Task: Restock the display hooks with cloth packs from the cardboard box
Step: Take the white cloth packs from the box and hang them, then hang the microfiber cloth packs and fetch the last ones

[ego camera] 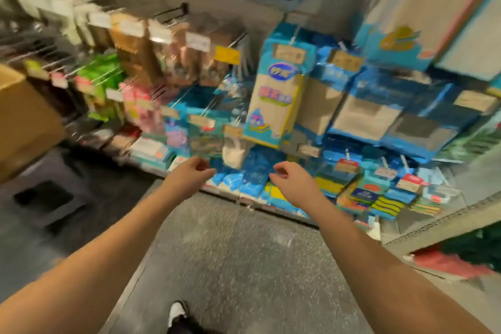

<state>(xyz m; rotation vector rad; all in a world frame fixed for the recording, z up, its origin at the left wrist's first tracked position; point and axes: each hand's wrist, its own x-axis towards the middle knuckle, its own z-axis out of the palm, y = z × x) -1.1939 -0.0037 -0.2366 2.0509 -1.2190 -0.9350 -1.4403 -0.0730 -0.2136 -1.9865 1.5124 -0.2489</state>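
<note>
While both arms reach toward the low shelf, left hand [189, 173] and right hand [291, 180] hang loosely curled, holding nothing. Cloth packs [276, 89] hang on hooks far centre; cardboard box [24, 119] sits left. Frame blurred.

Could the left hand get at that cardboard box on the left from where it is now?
Probably not without turning. The left hand is empty and stretched forward toward the blue packs low on the display, while the cardboard box sits far off to the left. Nothing visibly blocks the way.
</note>
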